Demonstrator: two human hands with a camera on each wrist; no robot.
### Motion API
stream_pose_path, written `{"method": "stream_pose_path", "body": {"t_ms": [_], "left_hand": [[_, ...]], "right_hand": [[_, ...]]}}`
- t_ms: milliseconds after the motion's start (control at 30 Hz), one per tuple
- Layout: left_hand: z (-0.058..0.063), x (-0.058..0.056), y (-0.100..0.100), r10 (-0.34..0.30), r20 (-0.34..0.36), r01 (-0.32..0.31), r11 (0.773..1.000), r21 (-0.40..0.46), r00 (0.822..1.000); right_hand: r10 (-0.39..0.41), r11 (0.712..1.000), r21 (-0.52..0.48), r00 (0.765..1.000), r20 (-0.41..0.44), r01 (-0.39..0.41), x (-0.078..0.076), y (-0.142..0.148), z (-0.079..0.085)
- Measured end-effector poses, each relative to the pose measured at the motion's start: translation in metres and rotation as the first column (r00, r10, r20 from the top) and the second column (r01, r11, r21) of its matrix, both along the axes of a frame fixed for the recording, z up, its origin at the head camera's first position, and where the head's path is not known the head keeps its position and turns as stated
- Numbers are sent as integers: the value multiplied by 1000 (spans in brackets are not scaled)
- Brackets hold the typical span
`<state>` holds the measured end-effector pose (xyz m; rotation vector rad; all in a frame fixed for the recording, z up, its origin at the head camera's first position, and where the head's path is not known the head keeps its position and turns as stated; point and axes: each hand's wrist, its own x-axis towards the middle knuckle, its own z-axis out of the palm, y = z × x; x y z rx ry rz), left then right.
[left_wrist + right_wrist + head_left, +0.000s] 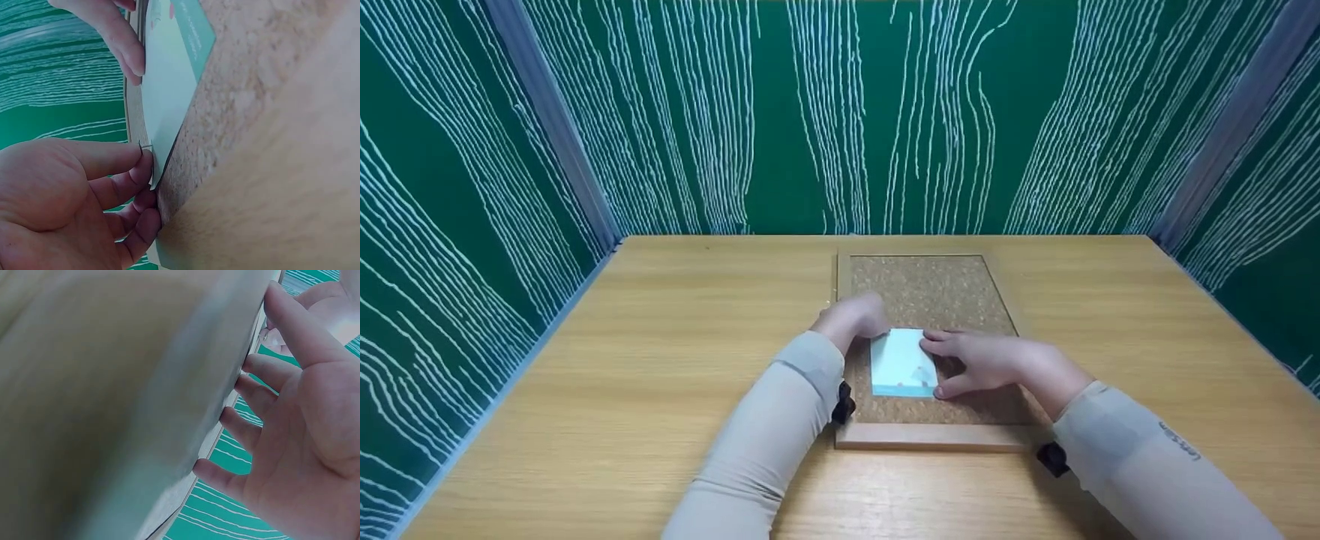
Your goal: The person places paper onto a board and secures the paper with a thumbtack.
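Note:
A pale sheet of paper (pixel 898 356) with a light blue strip along its near edge lies on a cork board (pixel 930 289). At the sheet's far left corner is my left hand (pixel 855 315). In the left wrist view its thumb and index finger pinch a thumbtack (pixel 146 147), whose thin pin points at the paper. My right hand (pixel 990 361) lies along the sheet's right edge, fingers spread, with fingertips touching the paper and the board. Its palm is bare in the right wrist view.
The board has a light wooden frame (pixel 937 436) and rests on a wood-grain table (pixel 720 330). Green panels with white wavy lines (pixel 772 112) enclose the table at the back and sides. Dark wrist devices (pixel 1052 459) sit under both sleeves.

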<state>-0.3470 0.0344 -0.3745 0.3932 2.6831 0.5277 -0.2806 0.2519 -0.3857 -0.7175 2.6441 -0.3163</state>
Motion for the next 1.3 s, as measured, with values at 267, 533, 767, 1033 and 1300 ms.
{"method": "stream_pose_path", "body": {"t_ms": [267,533,767,1033,1300], "left_hand": [[2,1,0,12,8,-12,1000,-9,1000],[1,-2,-2,-22,-23,22,1000,-14,999],[0,-3,0,-22,-36,20,999,-43,999],[1,-2,0,8,-7,-8,1000,-19,1000],[7,-3,-1,76,-54,-73,996,60,996]], "right_hand": [[5,1000,-1,1000,-2,-5,-1,0,0],[25,1000,2,1000,-4,-25,0,-1,2],[58,998,4,998,-33,-57,0,-1,1],[7,1000,24,1000,-11,-7,2,-3,2],[-18,999,35,1000,-9,18,0,-3,0]]}}
